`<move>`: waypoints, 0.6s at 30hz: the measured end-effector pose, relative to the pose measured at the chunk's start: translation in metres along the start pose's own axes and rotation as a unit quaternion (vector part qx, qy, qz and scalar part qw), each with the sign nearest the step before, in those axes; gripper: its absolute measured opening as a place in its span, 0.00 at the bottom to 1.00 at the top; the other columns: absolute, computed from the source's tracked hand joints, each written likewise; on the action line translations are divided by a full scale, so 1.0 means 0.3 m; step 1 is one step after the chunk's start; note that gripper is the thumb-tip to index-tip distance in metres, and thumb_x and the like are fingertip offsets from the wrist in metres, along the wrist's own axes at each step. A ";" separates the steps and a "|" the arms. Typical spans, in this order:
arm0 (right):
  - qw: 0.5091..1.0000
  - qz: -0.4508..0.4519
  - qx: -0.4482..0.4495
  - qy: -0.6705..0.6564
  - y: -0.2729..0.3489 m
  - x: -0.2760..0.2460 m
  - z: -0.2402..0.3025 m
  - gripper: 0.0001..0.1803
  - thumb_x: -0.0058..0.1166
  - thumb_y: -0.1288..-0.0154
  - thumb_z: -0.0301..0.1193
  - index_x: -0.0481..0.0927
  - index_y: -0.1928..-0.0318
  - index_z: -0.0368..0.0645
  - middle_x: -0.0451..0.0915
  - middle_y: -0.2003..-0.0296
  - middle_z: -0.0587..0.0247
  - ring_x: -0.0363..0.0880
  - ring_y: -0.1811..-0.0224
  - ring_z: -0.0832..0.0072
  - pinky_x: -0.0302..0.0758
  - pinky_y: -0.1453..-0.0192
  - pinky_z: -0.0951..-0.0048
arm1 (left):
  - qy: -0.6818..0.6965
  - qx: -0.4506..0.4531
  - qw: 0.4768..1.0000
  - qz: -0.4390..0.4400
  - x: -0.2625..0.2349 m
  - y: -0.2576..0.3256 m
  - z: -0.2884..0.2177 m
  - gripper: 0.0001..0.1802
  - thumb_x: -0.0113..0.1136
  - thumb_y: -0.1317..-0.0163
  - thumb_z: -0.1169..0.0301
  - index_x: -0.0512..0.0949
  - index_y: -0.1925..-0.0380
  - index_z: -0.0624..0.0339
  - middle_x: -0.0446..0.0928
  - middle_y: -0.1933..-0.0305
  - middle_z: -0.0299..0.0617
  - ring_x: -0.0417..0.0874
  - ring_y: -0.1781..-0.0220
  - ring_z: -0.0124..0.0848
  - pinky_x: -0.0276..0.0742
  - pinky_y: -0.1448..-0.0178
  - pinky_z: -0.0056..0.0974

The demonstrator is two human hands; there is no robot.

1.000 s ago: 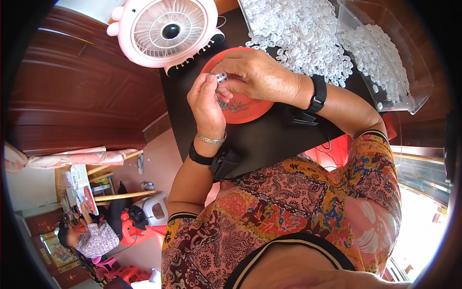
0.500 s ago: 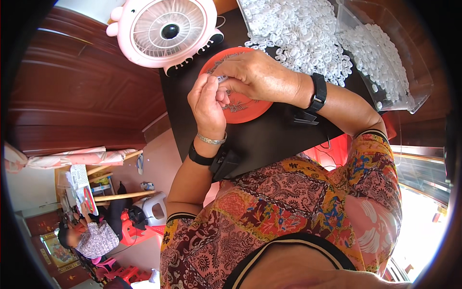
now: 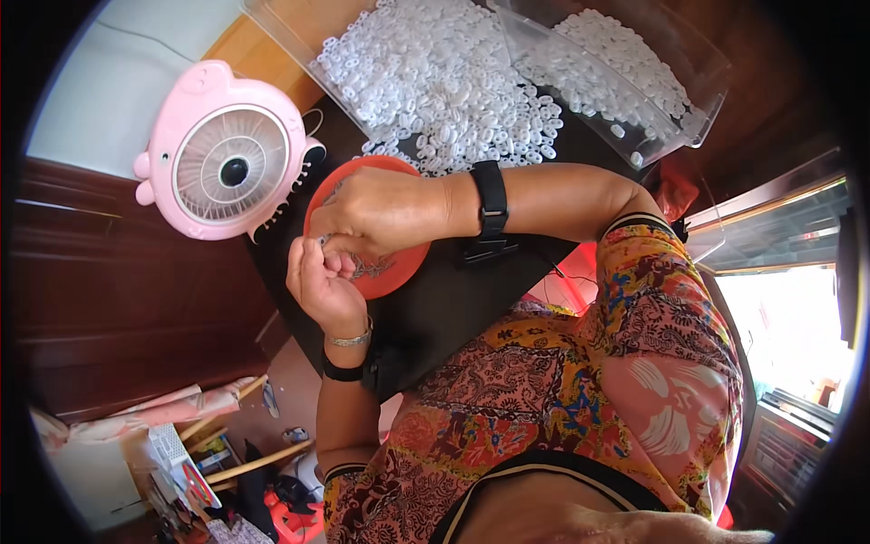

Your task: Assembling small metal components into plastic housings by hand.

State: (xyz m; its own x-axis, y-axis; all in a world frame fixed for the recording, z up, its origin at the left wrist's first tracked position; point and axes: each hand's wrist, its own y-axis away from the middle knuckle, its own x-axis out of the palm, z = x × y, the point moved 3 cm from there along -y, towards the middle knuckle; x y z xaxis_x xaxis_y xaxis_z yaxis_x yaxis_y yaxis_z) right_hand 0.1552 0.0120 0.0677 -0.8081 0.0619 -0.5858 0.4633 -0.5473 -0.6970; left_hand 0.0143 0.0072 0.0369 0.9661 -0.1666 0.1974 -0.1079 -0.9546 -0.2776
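Pale plastic piece (image 3: 323, 240), mostly hidden by fingers, showed only as a small whitish sliver with a dark spot. It sat at the left edge of the round orange dish (image 3: 410, 265), pinched between the thumb and fingertips of the left hand (image 3: 317, 286), with the right hand (image 3: 385, 210) clamped on it too. Thin grey metal pins (image 3: 373, 267) lay in the dish, and white oval plastic pieces (image 3: 435, 86) were heaped beyond on the black counter (image 3: 444, 290).
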 end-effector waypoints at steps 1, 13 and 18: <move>1.000 0.012 -0.002 0.027 -0.005 -0.005 -0.002 0.08 0.58 0.43 0.31 0.77 0.68 0.40 0.77 0.77 0.55 0.78 0.72 0.57 0.74 0.69 0.59 | 0.011 -0.013 1.000 -0.003 0.004 -0.001 0.001 0.15 0.45 0.31 0.67 0.66 0.78 0.59 0.61 0.81 0.32 0.63 0.81 0.20 0.58 0.77 0.25; 0.739 -0.250 0.221 0.585 0.051 -0.749 0.054 0.12 0.55 0.47 0.28 0.81 0.60 0.39 0.81 0.63 0.53 0.79 0.57 0.56 0.76 0.53 0.61 | 0.015 -0.020 1.000 0.015 -0.010 -0.020 0.018 0.12 0.45 0.33 0.68 0.73 0.72 0.64 0.67 0.80 0.35 0.68 0.79 0.23 0.63 0.74 0.27; 0.837 -0.163 0.181 0.491 0.003 -0.680 0.025 0.08 0.53 0.45 0.31 0.82 0.70 0.40 0.81 0.69 0.52 0.79 0.63 0.54 0.75 0.60 0.58 | 0.013 -0.045 0.999 0.022 -0.008 -0.025 0.036 0.12 0.47 0.33 0.68 0.74 0.72 0.64 0.68 0.80 0.35 0.69 0.79 0.23 0.62 0.75 0.26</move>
State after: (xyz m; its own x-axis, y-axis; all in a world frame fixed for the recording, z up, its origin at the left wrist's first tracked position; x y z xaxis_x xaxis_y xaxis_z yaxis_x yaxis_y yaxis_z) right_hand 0.3178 -0.0073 0.1895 -0.0995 0.8155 -0.5702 -0.0070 -0.5736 -0.8191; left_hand 0.0153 0.0174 0.0284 0.9540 -0.2131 0.2108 -0.1712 -0.9646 -0.2004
